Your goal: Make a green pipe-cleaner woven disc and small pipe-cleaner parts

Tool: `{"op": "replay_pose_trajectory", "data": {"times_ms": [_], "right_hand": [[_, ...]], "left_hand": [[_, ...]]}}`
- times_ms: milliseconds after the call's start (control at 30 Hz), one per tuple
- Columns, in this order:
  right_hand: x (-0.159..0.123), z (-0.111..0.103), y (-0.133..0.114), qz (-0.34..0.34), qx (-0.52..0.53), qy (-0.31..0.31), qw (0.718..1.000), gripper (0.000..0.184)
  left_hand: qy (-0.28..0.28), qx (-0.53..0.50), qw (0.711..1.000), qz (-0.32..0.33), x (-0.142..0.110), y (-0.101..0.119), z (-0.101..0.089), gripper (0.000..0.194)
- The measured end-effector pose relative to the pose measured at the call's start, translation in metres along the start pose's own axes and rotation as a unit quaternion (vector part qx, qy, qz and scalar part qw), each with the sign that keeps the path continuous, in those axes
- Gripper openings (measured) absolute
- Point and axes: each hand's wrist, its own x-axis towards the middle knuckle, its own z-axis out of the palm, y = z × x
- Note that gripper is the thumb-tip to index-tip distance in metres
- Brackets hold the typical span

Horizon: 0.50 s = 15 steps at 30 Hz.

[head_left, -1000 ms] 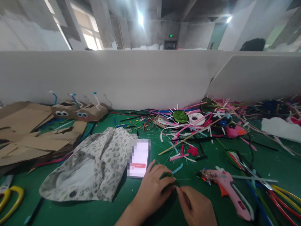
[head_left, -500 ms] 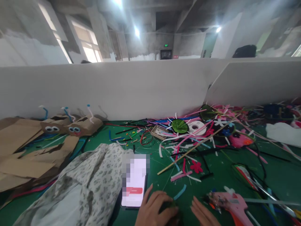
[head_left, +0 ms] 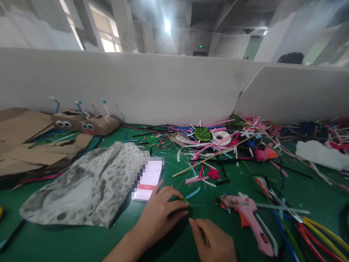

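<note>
My left hand (head_left: 160,213) is curled round a small dark-green piece (head_left: 184,199), mostly hidden by the fingers; its exact kind does not show. Close by on the right, my right hand (head_left: 214,242) is closed, thumb and forefinger pinched at the edge of that piece. Whatever lies in the pinch is too small to make out. A lit phone (head_left: 149,176) lies just beyond my left hand. On the right rests a pink glue gun (head_left: 252,209) with a clear glue stick in its back. A short light-blue strip (head_left: 193,193) lies just ahead of my fingers.
A patterned cloth (head_left: 89,189) spreads at left, with cut brown cardboard (head_left: 32,153) behind it. Scissors with red and yellow handles (head_left: 293,213) lie at far right. Pink and white pipe cleaners, a ribbon roll (head_left: 221,138) and a red flower (head_left: 213,173) clutter the back.
Half a second ago my right hand was apart from the left with straighter fingers; now it is pinched close beside it. The camera view dipped and came back. My left hand kept the green piece.
</note>
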Motion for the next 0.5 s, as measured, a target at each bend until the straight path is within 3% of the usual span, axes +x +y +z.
{"op": "replay_pose_trajectory", "data": {"times_ms": [133, 500], "right_hand": [[0.007, -0.012, -0.006, -0.019, 0.005, -0.063, 0.998, 0.029], [0.006, -0.011, -0.008, -0.018, 0.016, -0.043, 0.999, 0.037]], "left_hand": [[-0.012, 0.005, 1.0, 0.001, -0.001, 0.002, -0.001, 0.014], [-0.014, 0.019, 0.999, 0.046, 0.0, 0.004, -0.002, 0.014]]}}
